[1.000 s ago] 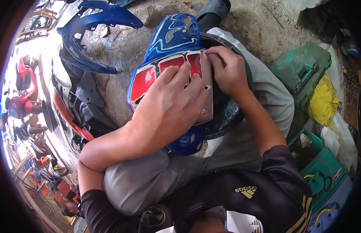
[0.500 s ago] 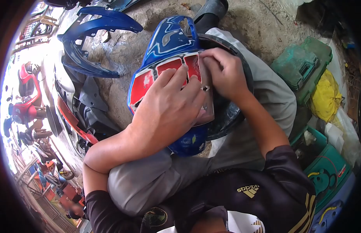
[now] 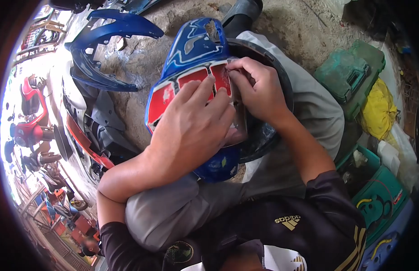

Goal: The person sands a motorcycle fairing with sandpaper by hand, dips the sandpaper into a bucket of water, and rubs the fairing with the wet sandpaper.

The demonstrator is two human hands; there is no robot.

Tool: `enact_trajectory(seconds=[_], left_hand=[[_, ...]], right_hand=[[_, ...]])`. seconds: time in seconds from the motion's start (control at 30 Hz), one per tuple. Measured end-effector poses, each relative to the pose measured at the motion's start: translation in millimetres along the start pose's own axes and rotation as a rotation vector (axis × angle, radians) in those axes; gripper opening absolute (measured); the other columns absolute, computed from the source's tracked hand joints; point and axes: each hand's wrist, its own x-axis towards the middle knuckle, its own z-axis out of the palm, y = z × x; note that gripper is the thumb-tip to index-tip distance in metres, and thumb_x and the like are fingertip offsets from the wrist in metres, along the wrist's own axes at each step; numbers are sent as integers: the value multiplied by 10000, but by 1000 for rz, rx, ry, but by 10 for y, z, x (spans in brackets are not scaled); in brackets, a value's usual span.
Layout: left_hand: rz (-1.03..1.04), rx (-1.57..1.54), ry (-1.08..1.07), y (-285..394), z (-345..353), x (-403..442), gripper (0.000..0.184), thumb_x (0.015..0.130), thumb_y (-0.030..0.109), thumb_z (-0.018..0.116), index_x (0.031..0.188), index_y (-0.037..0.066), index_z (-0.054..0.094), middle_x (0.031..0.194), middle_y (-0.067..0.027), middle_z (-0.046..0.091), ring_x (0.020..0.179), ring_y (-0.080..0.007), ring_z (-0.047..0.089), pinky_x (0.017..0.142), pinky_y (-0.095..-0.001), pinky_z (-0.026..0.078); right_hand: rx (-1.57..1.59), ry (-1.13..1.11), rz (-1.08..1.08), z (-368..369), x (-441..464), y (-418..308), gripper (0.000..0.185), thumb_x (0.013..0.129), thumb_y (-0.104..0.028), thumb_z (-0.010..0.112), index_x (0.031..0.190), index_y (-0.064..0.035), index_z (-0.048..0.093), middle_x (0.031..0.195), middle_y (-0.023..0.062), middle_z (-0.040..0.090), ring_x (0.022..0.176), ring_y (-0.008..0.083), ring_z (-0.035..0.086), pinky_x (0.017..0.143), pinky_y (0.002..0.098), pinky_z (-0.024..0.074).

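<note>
**Blue-and-red panel on a person's lap**

Left hand lies across it, loosely spread; right hand pinches its greyish edge strip. At right: closed green case; open teal box holding a pale lump.

Motorcycle body panel, blue; upper end patterned with pale-edged contours and pierced by a ragged opening; middle set with red, white-bordered sections, the leftmost scuffed white; greyish strip along right edge; lying tilted between the person's legs
</note>
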Motion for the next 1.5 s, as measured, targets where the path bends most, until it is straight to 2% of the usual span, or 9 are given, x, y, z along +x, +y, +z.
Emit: enact_trajectory(seconds=[0.13, 0.37, 0.5, 0.53, 1.07, 1.13, 1.3, 1.33, 1.5], left_hand=[[-12, 3, -54, 32, -14, -14, 421, 866, 334, 869, 1124, 25, 747, 1276, -123, 697, 1347, -363, 625, 1088, -483, 524], [-18, -1, -43, 55, -18, -26, 437, 862, 327, 874, 1148, 21, 753, 1296, -125, 692, 1371, -374, 619, 1119, -499, 519], [53, 54, 61, 14, 50, -14, 421, 896, 416, 801, 1069, 36, 749, 1187, -137, 700, 1246, -368, 647, 1049, -456, 515], [30, 38, 7, 27, 39, -27, 422, 881, 387, 827, 1094, 31, 748, 1227, -134, 699, 1289, -368, 636, 1075, -469, 516], [-17, 8, -73, 62, 6, -23, 442, 849, 331, 884, 1139, 27, 746, 1259, -120, 694, 1369, -369, 614, 1121, -490, 512], [-11, 24, -59, 8, -7, 13, 439, 850, 331, 883, 1137, 27, 747, 1260, -120, 694, 1368, -369, 615, 1120, -492, 512], [-15, 8, -57, 37, 4, -28, 432, 854, 337, 877, 1130, 31, 747, 1269, -119, 696, 1363, -367, 617, 1113, -489, 515], [-7, 19, -40, 6, 13, -10, 432, 854, 339, 876, 1129, 33, 746, 1270, -119, 696, 1362, -366, 617, 1111, -489, 516], [-11, 26, -85, 40, -21, 3, 417, 855, 334, 870, 1118, 36, 743, 1270, -120, 695, 1355, -364, 617, 1104, -485, 515]], right_hand=[[135, -43, 232, -34, 153, 513, 175, 1065, -103, 711, 1175, 14, 780, 1007, 77, 813, 909, 96, 715, 844, 300, 586], [92, -69, 300, -74, 192, 528, 156, 1067, -82, 719, 1163, 26, 779, 1032, 62, 805, 954, 86, 709, 882, 279, 578], [86, -111, 146, -86, 27, 69, 166, 1067, -84, 712, 1176, 26, 771, 1041, 87, 813, 945, 99, 722, 872, 290, 585], [124, -32, 155, -48, 86, 187, 172, 1030, -141, 723, 1102, 5, 777, 950, 212, 803, 860, 310, 804, 810, 400, 604], [51, -63, 291, -73, 234, 362, 176, 1013, -124, 705, 1111, 7, 771, 966, 258, 787, 925, 393, 811, 852, 423, 603], [4, -31, 127, -39, 16, 44, 168, 1057, -100, 707, 1140, 33, 766, 970, 141, 809, 899, 113, 725, 853, 322, 582], [-87, -40, 265, -54, 251, 330, 179, 1072, -127, 692, 1129, 31, 753, 953, 151, 788, 897, 149, 715, 846, 347, 585], [8, -5, 160, -7, 132, 225, 186, 1032, -169, 724, 1109, -8, 777, 998, 255, 792, 946, 408, 802, 840, 456, 607], [89, -23, 286, -38, 318, 354, 168, 1026, -148, 721, 1096, -2, 764, 929, 246, 777, 905, 366, 807, 836, 421, 599]])
